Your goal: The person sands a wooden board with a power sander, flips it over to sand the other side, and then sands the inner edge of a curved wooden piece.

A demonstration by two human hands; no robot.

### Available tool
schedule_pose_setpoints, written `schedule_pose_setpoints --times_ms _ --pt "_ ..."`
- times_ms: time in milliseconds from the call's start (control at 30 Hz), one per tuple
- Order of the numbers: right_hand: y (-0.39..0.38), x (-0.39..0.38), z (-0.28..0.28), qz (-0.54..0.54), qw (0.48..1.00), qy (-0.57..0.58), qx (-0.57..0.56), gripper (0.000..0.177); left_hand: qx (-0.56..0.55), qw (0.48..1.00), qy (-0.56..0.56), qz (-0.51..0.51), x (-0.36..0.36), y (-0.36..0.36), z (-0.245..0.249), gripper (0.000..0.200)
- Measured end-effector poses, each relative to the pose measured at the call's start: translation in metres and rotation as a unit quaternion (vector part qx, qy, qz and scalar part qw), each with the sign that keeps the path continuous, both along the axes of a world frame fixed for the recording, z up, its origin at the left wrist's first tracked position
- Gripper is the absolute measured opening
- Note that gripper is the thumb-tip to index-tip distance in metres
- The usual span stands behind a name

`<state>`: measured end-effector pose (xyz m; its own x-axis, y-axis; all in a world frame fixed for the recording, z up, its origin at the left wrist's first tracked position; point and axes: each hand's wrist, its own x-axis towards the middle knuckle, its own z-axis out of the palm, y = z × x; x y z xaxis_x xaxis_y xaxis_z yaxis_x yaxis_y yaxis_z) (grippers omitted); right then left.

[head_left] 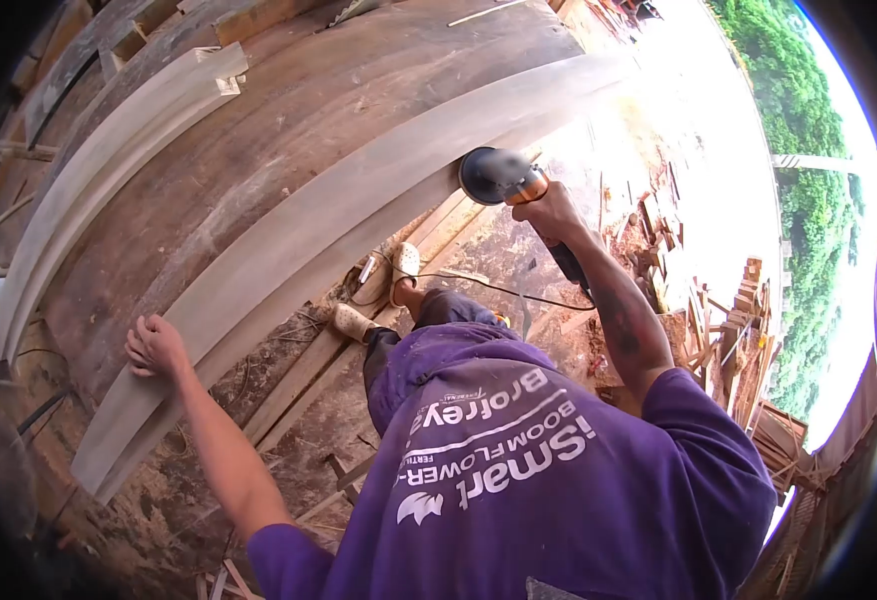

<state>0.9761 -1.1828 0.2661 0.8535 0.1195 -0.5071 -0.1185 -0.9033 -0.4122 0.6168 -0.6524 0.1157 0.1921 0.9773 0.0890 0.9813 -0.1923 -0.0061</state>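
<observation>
A long, pale wooden board [358, 165], slightly curved in this wide view, runs from the lower left to the upper right on a brown work surface [288, 110]. Near its lower-left end, my left hand [156, 347] lies over the board with its fingers curled on it. My right hand [552, 212] grips an orange and black angle grinder [526, 185]. The grinder's round black disc [478, 176] is at the board's near side edge, seemingly touching it. A power cord trails from behind the grinder. The palm-side grip of my left hand is hidden.
Another pale, grooved wooden piece [108, 185] lies farther back on the surface. Wood offcuts [743, 325] are heaped at the right. A black cord [498, 288] crosses the dusty ground near my feet, beside long timbers [308, 385].
</observation>
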Motion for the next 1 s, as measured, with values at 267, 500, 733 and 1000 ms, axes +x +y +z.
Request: schedule_pose_setpoints --times_ms 267,500,733,1000 --pt "0.078 -0.092 0.016 0.163 0.985 0.054 0.015 0.044 -0.002 1.000 -0.017 -0.016 0.000 -0.003 0.008 0.046" --pt "0.102 -0.111 0.017 0.208 0.975 0.073 0.000 0.041 -0.005 0.999 -0.024 -0.025 -0.006 0.002 0.004 0.045" --pt "0.020 -0.024 0.009 0.062 0.997 -0.036 -0.034 0.042 -0.005 0.999 -0.032 -0.015 -0.001 -0.001 0.003 0.045" --pt "0.000 -0.010 -0.019 0.008 0.997 -0.003 0.074 0.031 -0.017 0.999 -0.032 0.000 0.009 -0.009 0.014 0.044"
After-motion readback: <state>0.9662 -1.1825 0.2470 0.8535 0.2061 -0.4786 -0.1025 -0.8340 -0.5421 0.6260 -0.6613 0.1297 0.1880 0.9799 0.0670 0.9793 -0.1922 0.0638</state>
